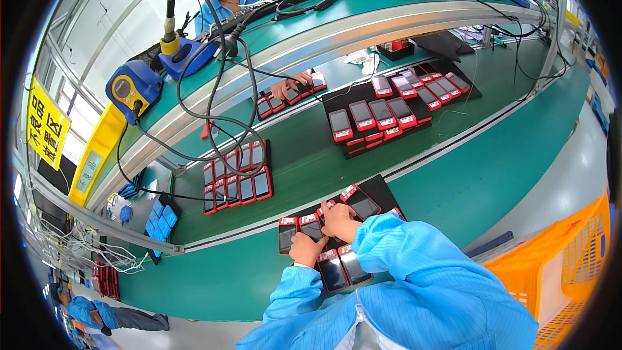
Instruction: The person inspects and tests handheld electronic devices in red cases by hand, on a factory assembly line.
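On a black tray point(382, 193) at the near edge of the green bench lie several red-framed handheld devices with dark screens. My right hand point(339, 221) has its fingers curled on the upper end of a red-framed handheld device point(326, 205) in the middle of the row. Just left of it, my left hand point(306, 248) is bent with its thumb at what looks like the same device's lower edge. My hands cover most of that device. A device point(287, 236) lies at the row's left end, and another point(361, 202) tilts at its right. Two more devices point(334, 274) lie closest to me.
Beyond the metal rail, trays of similar devices point(246, 188) point(382, 113) sit on a green strip. Another person's hand point(291, 84) touches devices there. Cables point(217, 91) hang from the upper shelf, which carries blue soldering stations point(133, 84). An orange crate point(551, 266) stands at right.
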Demonstrator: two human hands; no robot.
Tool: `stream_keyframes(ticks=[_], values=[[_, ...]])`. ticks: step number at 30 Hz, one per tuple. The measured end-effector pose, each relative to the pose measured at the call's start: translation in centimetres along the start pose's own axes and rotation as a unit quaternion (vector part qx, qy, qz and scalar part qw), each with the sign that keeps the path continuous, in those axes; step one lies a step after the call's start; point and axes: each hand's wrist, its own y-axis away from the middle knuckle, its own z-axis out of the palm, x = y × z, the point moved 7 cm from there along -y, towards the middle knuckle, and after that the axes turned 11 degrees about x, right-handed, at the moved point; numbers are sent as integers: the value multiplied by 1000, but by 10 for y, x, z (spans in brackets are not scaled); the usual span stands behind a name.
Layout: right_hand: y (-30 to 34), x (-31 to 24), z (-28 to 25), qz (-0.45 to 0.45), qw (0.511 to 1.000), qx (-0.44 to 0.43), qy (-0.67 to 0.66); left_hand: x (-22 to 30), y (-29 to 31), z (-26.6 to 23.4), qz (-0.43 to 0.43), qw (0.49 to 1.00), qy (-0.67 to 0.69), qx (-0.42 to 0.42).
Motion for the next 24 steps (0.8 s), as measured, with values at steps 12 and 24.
stream_keyframes(ticks=[12, 24], values=[[-18, -4, 9, 43, 998, -24, -26, 3, -11, 11, -31, 997, -11, -68], [-6, 2, 4, 9, 1000, -14, -19, -8, -3, 17, -91, 993, 68, -13]])
